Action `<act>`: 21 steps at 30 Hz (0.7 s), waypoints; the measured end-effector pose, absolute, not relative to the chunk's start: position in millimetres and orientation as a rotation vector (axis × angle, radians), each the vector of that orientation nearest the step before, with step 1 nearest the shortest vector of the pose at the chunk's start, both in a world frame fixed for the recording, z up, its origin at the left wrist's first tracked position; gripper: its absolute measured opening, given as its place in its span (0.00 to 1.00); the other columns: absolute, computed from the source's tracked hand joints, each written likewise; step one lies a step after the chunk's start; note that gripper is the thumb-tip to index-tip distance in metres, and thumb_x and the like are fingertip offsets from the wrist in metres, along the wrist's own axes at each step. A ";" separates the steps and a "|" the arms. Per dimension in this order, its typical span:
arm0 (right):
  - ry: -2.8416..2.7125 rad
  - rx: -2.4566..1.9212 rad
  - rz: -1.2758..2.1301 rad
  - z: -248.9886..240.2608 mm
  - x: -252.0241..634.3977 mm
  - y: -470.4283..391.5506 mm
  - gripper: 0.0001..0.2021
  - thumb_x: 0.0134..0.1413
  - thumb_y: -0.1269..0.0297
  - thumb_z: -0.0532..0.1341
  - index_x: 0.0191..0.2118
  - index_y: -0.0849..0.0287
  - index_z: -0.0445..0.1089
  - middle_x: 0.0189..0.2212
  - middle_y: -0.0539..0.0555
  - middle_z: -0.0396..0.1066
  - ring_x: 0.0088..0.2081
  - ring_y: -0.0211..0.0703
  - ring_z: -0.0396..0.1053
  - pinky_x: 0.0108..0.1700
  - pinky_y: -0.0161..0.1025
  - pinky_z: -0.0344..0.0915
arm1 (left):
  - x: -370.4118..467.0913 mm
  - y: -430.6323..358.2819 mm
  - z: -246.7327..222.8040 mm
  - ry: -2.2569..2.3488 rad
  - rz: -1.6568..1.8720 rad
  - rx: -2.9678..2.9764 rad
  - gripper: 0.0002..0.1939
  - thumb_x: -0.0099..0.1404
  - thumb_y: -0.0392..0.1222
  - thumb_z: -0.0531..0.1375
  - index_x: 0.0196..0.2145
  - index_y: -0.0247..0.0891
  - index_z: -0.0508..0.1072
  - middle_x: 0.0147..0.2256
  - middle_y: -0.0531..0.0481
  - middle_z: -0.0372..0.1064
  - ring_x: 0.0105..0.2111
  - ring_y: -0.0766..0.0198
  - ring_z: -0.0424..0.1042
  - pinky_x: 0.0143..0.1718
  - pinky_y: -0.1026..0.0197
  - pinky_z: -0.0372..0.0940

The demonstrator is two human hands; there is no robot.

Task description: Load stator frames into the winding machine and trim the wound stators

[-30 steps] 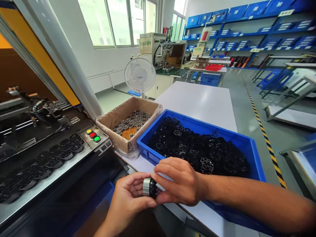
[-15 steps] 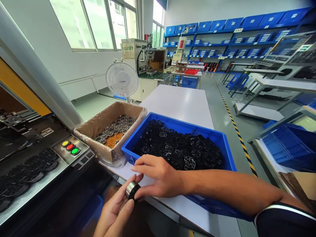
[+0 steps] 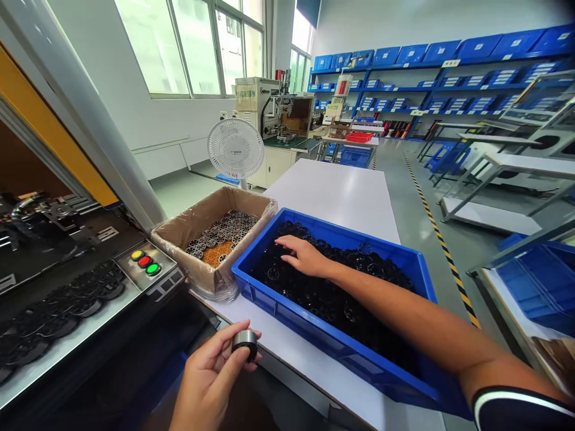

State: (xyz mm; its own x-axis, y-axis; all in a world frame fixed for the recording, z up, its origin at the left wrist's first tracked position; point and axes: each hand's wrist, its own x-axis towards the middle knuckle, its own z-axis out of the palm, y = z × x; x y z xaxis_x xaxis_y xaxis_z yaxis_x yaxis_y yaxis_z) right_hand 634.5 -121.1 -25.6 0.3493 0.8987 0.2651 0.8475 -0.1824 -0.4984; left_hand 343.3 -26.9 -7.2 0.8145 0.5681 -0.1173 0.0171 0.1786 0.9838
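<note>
Between the thumb and fingers of my left hand (image 3: 213, 371) is a short metal ring with a black end (image 3: 245, 342), held in front of the table edge. My right hand (image 3: 302, 256) reaches over the blue bin (image 3: 323, 330), thumb and fingers apart, just above or touching the parts in it; nothing shows in its fingers. Many small black round parts (image 3: 359, 263) with spoke-like openings fill the bin. Some of them are hidden under my right hand and forearm.
Left of the bin, a plastic-lined cardboard box (image 3: 179, 230) holds silvery spoked discs (image 3: 224, 234). A machine with yellow, red and green buttons (image 3: 144, 261) stands at left, black parts (image 3: 67, 308) lined along its front. A white fan (image 3: 236, 148) is behind the box.
My right hand has left the metal ring and moved up and away, over the blue bin, its fingers now apart. My left hand still holds the ring, now turned more upright.
</note>
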 end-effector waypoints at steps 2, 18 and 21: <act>-1.534 -2.134 0.110 -42.8 653.3 -121.0 0.18 0.60 0.74 0.61 0.56 0.65 0.67 0.58 0.65 0.66 0.57 0.51 0.67 0.59 0.53 0.65 | 344.3 -25.2 -9.1 0.534 0.414 1.344 0.19 0.57 0.50 0.68 0.42 0.34 0.79 0.37 0.42 0.80 0.31 0.57 0.78 0.32 0.61 0.73; -1.415 -2.139 0.041 -5.8 606.4 -124.1 0.07 0.60 0.67 0.60 0.42 0.64 0.72 0.32 0.55 0.74 0.32 0.40 0.71 0.37 0.39 0.71 | 323.4 -8.9 -11.3 0.274 0.624 1.644 0.25 0.59 0.38 0.68 0.55 0.47 0.73 0.45 0.45 0.76 0.47 0.56 0.74 0.52 0.57 0.66; -1.506 -1.880 0.114 18.0 554.6 -135.1 0.06 0.61 0.66 0.59 0.41 0.60 0.71 0.33 0.53 0.75 0.33 0.38 0.73 0.35 0.34 0.71 | 323.8 -7.9 -10.2 0.285 0.546 1.593 0.20 0.62 0.39 0.66 0.52 0.46 0.75 0.54 0.43 0.73 0.55 0.52 0.71 0.56 0.54 0.65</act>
